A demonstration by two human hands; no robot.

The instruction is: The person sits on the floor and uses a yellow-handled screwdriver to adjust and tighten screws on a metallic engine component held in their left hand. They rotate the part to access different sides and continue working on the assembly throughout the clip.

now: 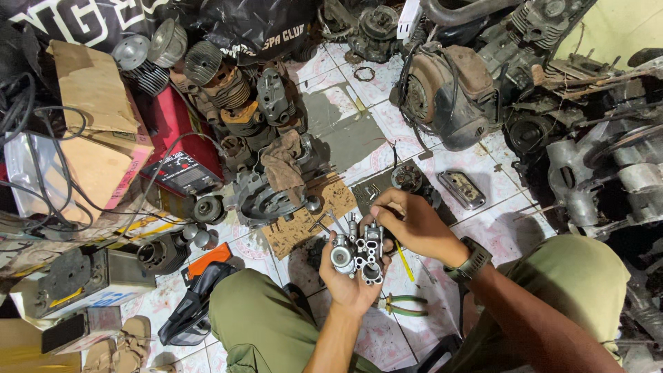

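Between both hands' grip, carburettor [359,252]

Hidden under the right hand [413,224]: the top right of the carburettor [359,252], and whatever the fingertips pinch there, too small to tell; hidden in the left hand [347,280]: its underside. Cut off by the edges: the banner [90,21] and pipe [469,8] at the top, the engine parts [621,159] at the right, the cardboard [17,345] and sandals [121,345] at the bottom left, both forearms and knees at the bottom. Half covered by a rag [283,169]: the engine case [266,197]; buried under cables [41,138]: the clear box [31,173]; too small to make out: the bits on the cardboard scrap [304,224].
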